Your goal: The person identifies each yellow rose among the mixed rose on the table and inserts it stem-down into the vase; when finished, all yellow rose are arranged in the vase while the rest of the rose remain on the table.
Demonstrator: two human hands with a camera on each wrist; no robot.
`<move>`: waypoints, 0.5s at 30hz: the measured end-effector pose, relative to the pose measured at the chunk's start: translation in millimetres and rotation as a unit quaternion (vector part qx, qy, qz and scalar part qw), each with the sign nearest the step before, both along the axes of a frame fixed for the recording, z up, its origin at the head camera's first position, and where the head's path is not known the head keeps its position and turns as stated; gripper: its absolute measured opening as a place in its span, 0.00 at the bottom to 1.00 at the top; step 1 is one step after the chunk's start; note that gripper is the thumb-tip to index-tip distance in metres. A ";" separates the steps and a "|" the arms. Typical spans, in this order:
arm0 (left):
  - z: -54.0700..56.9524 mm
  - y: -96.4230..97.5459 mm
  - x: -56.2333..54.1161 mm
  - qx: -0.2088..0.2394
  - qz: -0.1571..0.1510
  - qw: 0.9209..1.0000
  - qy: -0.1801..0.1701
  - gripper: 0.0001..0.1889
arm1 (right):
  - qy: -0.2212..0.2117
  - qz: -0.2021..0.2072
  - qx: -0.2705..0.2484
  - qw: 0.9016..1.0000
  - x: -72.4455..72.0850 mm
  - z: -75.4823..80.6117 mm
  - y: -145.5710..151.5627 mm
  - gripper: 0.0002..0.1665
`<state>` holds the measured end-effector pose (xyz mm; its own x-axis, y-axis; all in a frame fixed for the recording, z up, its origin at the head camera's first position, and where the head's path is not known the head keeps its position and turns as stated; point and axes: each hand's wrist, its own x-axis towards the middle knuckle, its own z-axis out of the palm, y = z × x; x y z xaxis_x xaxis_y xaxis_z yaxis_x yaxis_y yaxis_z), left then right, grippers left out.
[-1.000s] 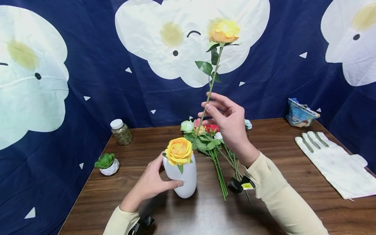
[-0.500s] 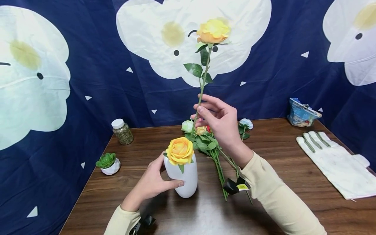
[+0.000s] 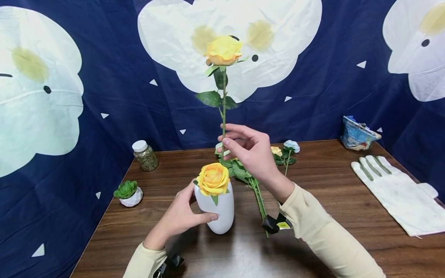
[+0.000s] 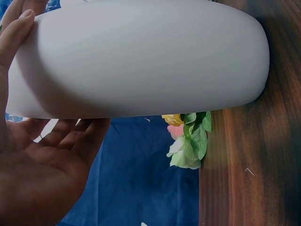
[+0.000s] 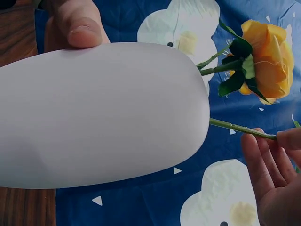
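A white vase [image 3: 224, 210] stands on the table, and my left hand [image 3: 179, 216] grips its side, thumb across the front. An orange-yellow rose [image 3: 213, 178] sits in the vase, its bloom close over the mouth. Between thumb and fingers my right hand [image 3: 253, 154] pinches the stem of a second, paler yellow rose [image 3: 224, 51], held nearly upright above the vase. In the right wrist view that rose's stem [image 5: 230, 125] meets the vase's rim, and its lower end is hidden. The left wrist view shows the left hand [image 4: 51, 165] wrapped about the vase.
Behind the vase lie several artificial flowers with green stems [image 3: 259, 197], partly hidden by the right hand. A pale blue flower [image 3: 291, 146] lies farther right. A jar [image 3: 145, 156] and a potted succulent [image 3: 126, 191] stand left; a white glove [image 3: 399, 197] and blue bag [image 3: 358, 134] are right.
My right hand has moved left and lower with the pale yellow rose, whose stem has swung from leaning right to nearly upright over the vase. The left hand and vase have stayed in place.
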<state>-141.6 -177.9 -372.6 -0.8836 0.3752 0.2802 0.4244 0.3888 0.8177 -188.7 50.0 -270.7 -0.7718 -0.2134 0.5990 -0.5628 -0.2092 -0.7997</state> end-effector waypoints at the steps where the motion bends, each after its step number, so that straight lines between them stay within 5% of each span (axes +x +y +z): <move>1: -0.1 0.0 -0.1 0.001 0.000 1.000 0.000 0.43 | 0.001 0.002 0.007 1.000 0.6 -0.3 -0.5 0.19; 15: 0.5 -0.3 0.1 0.004 -0.005 1.000 -0.006 0.43 | 0.041 0.012 0.106 0.993 2.0 -7.0 -1.9 0.16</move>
